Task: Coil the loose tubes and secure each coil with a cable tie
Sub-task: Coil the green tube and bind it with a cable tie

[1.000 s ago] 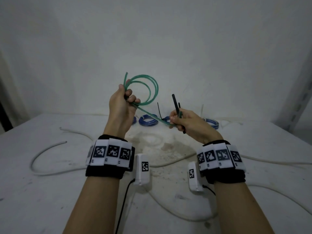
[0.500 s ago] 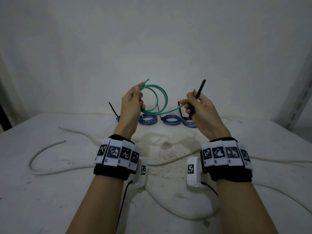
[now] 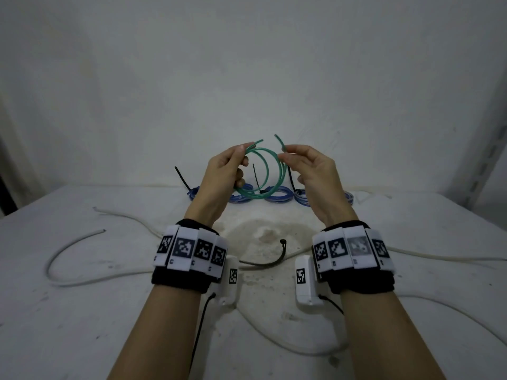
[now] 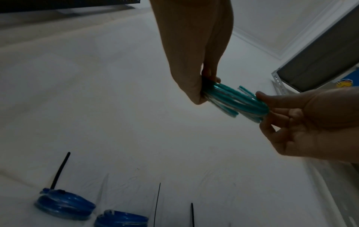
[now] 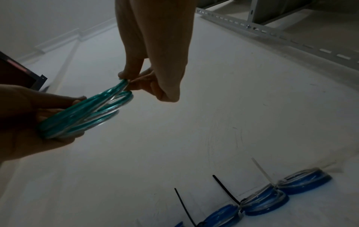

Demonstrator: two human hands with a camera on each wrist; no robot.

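Note:
A green tube (image 3: 267,167), wound into a few loops, is held upright in the air between both hands. My left hand (image 3: 241,165) grips the coil's left side, and one tube end sticks up past the thumb. My right hand (image 3: 286,161) pinches the coil's right side near the other free end. In the left wrist view the left fingertips (image 4: 207,86) clamp the green coil (image 4: 237,101). In the right wrist view the right fingertips (image 5: 128,79) pinch the green coil (image 5: 87,113). A black cable tie (image 3: 270,260) lies curved on the table between my wrists.
Several blue coils (image 3: 277,193) with upright cable ties stand in a row against the back wall. Loose white tubes (image 3: 71,259) trail across the white table (image 3: 82,325), left and right. A metal shelf frame (image 3: 488,149) stands at the right.
My right hand has let go of the black cable tie, which now lies on the table. It moved left to the coil. The tube's trailing length is wound into the loops.

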